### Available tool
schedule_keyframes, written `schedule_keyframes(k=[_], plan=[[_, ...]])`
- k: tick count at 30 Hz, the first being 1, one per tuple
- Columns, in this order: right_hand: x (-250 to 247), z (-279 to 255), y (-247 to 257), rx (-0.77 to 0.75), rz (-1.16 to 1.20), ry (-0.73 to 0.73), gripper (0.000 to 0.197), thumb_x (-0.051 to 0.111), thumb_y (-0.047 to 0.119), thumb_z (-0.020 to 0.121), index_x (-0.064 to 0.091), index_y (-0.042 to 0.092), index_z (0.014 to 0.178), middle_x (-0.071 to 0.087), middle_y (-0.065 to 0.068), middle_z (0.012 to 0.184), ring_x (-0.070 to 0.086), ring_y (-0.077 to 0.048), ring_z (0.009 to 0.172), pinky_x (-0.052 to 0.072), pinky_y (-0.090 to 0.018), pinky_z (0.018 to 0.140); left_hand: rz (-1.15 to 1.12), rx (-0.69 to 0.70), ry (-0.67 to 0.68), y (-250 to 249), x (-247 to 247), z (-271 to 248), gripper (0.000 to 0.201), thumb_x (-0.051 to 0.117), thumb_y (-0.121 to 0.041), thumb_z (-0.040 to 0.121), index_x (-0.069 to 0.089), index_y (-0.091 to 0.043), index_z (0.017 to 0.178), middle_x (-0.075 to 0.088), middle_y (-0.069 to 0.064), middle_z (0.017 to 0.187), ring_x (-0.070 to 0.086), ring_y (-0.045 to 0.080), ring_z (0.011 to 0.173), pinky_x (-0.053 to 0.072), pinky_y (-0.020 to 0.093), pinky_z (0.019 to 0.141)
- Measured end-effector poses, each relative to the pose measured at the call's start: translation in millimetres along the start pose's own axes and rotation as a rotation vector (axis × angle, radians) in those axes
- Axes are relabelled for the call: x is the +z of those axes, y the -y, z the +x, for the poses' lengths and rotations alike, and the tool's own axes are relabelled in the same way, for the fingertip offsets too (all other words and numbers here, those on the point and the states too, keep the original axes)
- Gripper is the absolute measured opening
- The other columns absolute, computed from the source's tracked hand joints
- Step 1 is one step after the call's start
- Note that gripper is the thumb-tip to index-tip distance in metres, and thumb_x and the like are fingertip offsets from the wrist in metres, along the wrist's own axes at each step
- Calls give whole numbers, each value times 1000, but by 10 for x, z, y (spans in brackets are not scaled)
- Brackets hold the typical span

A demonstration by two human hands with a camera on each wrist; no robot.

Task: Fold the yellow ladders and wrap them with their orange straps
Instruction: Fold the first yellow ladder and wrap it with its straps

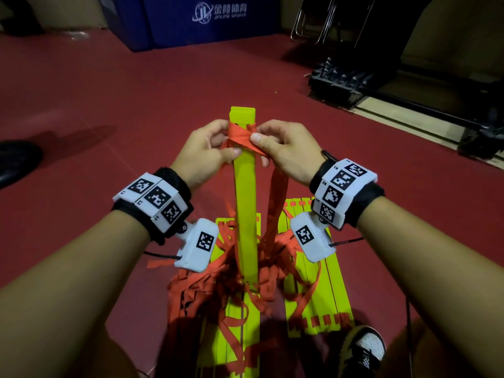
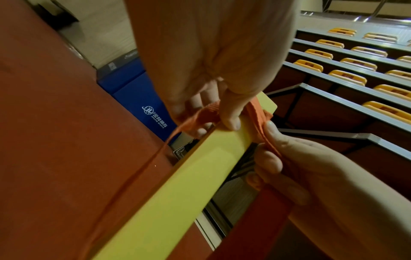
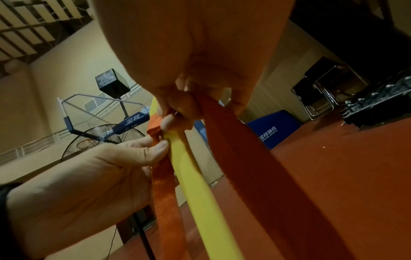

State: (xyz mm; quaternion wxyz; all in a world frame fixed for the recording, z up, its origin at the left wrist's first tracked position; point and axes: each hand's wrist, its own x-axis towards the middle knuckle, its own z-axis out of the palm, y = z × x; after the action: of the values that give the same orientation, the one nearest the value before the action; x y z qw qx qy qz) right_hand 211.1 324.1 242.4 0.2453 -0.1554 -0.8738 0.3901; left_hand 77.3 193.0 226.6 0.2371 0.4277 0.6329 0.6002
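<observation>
stage: mid-wrap | folded ladder bundle (image 1: 244,186) held upright at 12 o'clock, orange strap (image 1: 241,137) crossed near top | left hand (image 1: 203,151), right hand (image 1: 286,148) both pinching strap | left: tie-off, other ladders (image 1: 324,290) loose on floor at 6 o'clock

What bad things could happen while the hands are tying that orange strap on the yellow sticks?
1. Both hands, left hand and right hand, only pinch the strap near the bundle's far end, so the wrap might slip off the tip.
2. The loose straps below lie tangled, so pulling may snag or knot them.
3. The bundle stands tilted up, held only near its top; it could tip or fan apart.
</observation>
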Motion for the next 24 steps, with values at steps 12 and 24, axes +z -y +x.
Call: schedule_keyframes(k=[12, 24], plan=[[42, -13, 13, -84, 31, 39, 18, 56, 17, 100, 56, 14, 82, 65, 5, 64, 47, -1, 47, 33, -18, 55, 21, 17, 141, -43, -18, -36, 64, 61, 0, 75, 55, -24, 134, 67, -4, 106, 60, 11, 95, 48, 25, 83], [148, -25, -29, -118, 173, 34, 22, 64, 24, 95, 66, 6, 81, 62, -4, 60, 55, -13, 57, 45, -33, 64, 19, 12, 204, 49, 80, -79, 93, 67, 19, 85, 25, -29, 152, 69, 0, 95, 69, 11, 90, 57, 39, 90]])
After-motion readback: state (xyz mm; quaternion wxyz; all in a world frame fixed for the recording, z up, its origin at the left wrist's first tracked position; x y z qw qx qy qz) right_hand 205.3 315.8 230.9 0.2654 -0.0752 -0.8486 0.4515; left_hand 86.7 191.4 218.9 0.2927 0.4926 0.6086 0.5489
